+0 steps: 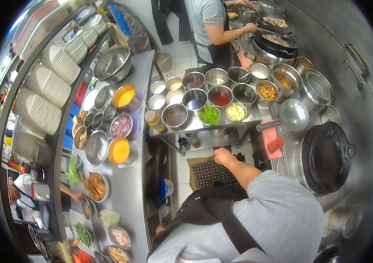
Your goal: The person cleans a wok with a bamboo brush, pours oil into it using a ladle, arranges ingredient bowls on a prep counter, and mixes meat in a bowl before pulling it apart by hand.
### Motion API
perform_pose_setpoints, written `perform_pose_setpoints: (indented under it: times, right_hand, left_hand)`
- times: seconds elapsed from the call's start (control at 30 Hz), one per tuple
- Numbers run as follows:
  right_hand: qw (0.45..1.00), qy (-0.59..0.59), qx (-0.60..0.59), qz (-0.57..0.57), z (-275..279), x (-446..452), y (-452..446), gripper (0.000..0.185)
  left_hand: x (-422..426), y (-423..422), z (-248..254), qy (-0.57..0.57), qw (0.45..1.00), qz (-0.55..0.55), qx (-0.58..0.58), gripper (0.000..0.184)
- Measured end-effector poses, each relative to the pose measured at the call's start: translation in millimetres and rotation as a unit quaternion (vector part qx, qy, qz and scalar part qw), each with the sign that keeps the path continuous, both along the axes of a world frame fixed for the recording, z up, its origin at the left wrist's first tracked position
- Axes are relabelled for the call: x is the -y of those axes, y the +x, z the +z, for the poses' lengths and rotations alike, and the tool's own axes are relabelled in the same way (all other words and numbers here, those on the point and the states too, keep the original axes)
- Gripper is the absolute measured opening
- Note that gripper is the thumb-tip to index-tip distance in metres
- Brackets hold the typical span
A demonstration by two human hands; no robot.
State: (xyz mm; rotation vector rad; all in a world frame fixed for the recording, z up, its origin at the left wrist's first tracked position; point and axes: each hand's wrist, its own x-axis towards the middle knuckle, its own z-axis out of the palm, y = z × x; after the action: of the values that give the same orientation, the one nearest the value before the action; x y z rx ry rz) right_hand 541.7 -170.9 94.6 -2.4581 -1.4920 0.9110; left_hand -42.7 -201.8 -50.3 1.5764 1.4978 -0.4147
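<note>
My right hand (223, 156) is held out over the dark perforated floor mat (210, 173). Its fingers are curled in, and nothing shows in it. A steel stand (230, 124) is nearest to it, bearing several steel pots of sauces and ingredients. Among these are a pot of chopped green herbs (209, 115) and one of pale diced pieces (236, 111). Only a sliver of my left hand (160, 229) shows, low beside the long steel counter (139, 206); my apron covers its fingers.
Left of me, the counter holds bowls of orange liquid (119, 150), chopped onion (121, 126) and whole poultry (94, 186). A co-worker's hand (78, 197) reaches across there. Right are a lidded wok (327, 158) and skimmer (294, 115). Another co-worker (215, 30) cooks at a far wok.
</note>
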Motion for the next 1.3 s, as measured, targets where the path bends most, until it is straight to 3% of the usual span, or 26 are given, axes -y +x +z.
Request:
perform_pose_setpoints:
  times: [0.03, 0.13, 0.17, 0.33, 0.4, 0.47, 0.53, 0.6, 0.63, 0.67, 0.73, 0.8, 0.87, 0.93, 1.0, 1.07, 1.17, 1.3]
  right_hand:
    - [0.999, -0.013, -0.021, -0.037, 17.4, -3.2, -1.8, 0.026]
    - [0.998, 0.016, -0.030, -0.045, -3.6, 4.4, 2.1, 0.029]
    - [0.997, -0.010, -0.033, -0.073, 12.6, 15.2, -1.7, 0.027]
    - [0.970, -0.056, -0.022, -0.237, -9.4, 114.6, -20.9, 0.027]
    - [0.966, -0.024, 0.003, -0.257, -42.4, 174.9, -38.0, 0.024]
    - [0.959, -0.072, 0.036, -0.272, -40.6, 232.4, -63.3, 0.022]
    - [0.926, -0.136, 0.014, -0.352, -11.4, 284.4, -94.3, 0.021]
    - [0.909, -0.042, 0.067, -0.409, 8.4, 332.1, -127.0, 0.019]
    - [0.854, -0.015, 0.098, -0.511, 17.5, 365.4, -155.2, 0.019]
    - [0.810, 0.011, 0.134, -0.571, 26.2, 386.4, -157.9, 0.018]
    - [0.725, 0.095, 0.227, -0.644, 39.9, 430.9, -168.9, 0.018]
    - [0.591, 0.134, 0.324, -0.727, 71.1, 469.1, -173.5, 0.020]
    - [0.441, 0.201, 0.321, -0.814, 88.1, 525.2, -175.7, 0.028]
    - [0.287, 0.358, 0.200, -0.866, 95.4, 584.9, -171.3, 0.038]
    - [0.195, 0.367, 0.168, -0.894, 127.2, 628.3, -159.6, 0.042]
    - [0.139, 0.415, 0.180, -0.881, 133.3, 679.8, -135.0, 0.047]
    - [0.137, 0.467, 0.177, -0.855, 158.8, 710.2, -92.6, 0.058]
    - [0.055, 0.648, 0.078, -0.756, 167.1, 711.9, -41.8, 0.049]
  left_hand:
    - [1.4, 6.6, -1.2, -0.004, 1.000, -0.014, 0.011, 0.050]
    - [-15.8, 48.7, 22.8, 0.014, 0.999, -0.042, 0.026, 0.048]
    - [-26.5, 66.0, 41.5, 0.021, 0.997, -0.063, 0.034, 0.047]
    - [-129.7, 160.9, 128.6, 0.033, 0.972, -0.228, 0.038, 0.044]
    - [-181.6, 176.0, 86.7, 0.074, 0.955, -0.286, 0.036, 0.044]
    - [-223.9, 214.0, 88.7, 0.125, 0.920, -0.369, 0.034, 0.044]
    - [-243.6, 258.7, 113.0, 0.154, 0.923, -0.350, 0.042, 0.044]
    - [-284.1, 284.9, 48.8, 0.119, 0.942, -0.275, 0.149, 0.045]
    - [-257.0, 335.7, 94.2, 0.106, 0.948, -0.268, 0.134, 0.042]
    - [-261.5, 347.3, 55.6, 0.160, 0.917, -0.310, 0.196, 0.038]
    - [-237.3, 383.0, 39.7, 0.064, 0.905, -0.397, 0.140, 0.035]
    - [-188.5, 404.4, 36.1, -0.090, 0.933, -0.339, 0.086, 0.037]
    - [-142.6, 416.2, 25.1, -0.159, 0.920, -0.350, 0.071, 0.038]
    - [-128.0, 427.8, -10.4, -0.240, 0.841, -0.468, 0.127, 0.034]
    - [-105.4, 450.1, -14.3, -0.218, 0.801, -0.543, 0.123, 0.034]
    - [-91.3, 476.1, -7.7, -0.171, 0.803, -0.562, 0.100, 0.033]
    - [-75.5, 519.1, 3.2, -0.143, 0.820, -0.549, 0.071, 0.033]
    - [-54.0, 572.2, 31.2, -0.114, 0.846, -0.520, 0.038, 0.033]
